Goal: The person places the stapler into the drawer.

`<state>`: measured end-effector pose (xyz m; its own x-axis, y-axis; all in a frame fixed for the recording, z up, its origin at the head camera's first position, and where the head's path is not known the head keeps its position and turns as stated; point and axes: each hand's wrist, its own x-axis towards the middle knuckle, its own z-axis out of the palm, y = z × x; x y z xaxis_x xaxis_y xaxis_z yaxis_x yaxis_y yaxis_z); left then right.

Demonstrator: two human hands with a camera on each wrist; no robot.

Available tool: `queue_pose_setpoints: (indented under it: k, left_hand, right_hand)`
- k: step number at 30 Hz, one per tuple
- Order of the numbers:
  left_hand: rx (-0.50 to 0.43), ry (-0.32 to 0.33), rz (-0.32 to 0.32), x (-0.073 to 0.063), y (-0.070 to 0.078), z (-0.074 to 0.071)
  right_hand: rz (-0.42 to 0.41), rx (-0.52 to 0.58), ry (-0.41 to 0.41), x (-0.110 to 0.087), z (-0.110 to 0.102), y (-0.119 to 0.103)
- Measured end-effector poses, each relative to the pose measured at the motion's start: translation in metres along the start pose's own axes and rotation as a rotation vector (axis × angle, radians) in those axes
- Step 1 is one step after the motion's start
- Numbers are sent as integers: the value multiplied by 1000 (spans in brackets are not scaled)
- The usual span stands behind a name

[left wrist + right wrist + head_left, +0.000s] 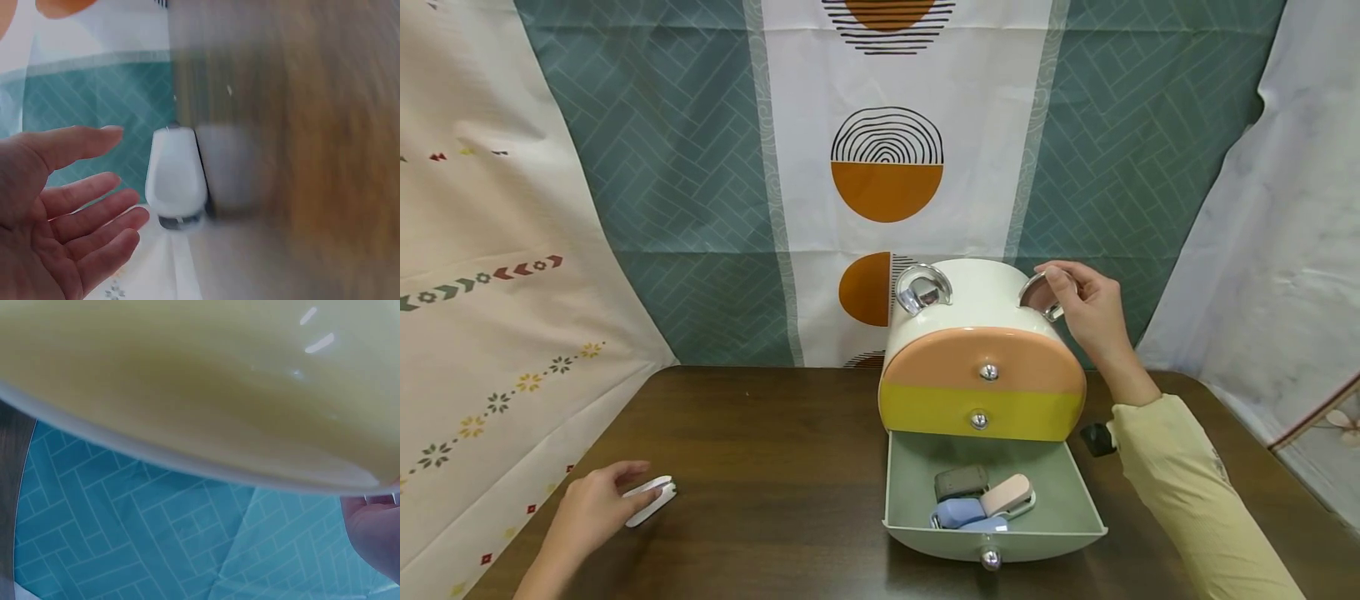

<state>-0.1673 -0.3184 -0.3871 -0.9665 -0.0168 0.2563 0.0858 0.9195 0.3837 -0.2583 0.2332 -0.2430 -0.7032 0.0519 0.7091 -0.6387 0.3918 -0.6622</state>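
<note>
A small white stapler (pixel 657 503) lies on the brown table at the left. My left hand (pixel 591 508) is beside it, and in the left wrist view its fingers (pixel 94 209) are spread and relaxed with a gap to the stapler. Farther right stands a round-topped cream cabinet (pixel 981 292) with orange, yellow and green drawers. My right hand (pixel 1093 312) pinches the cabinet's right silver ear (pixel 1036 293) between thumb and fingers. In the right wrist view the cabinet's glossy side (pixel 187 381) fills the top, and only part of that hand shows.
The green bottom drawer (pixel 917 467) is pulled out. Inside lie a blue stapler (pixel 958 512), a pink one (pixel 1006 496), a grey-green one (pixel 961 482) and another blue piece. A patterned cloth (pixel 700 208) hangs behind the table (pixel 760 467).
</note>
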Motion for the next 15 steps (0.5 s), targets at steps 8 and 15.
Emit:
queue_pose_setpoints:
  k: [8,15]
  left_hand:
    - [37,-92,-28,2,-17,0]
    - [38,-173,-59,5,-20,-1]
  right_hand:
    - [-20,40,-21,-5,1,-14]
    - [-23,26,-24,-4,1,-14]
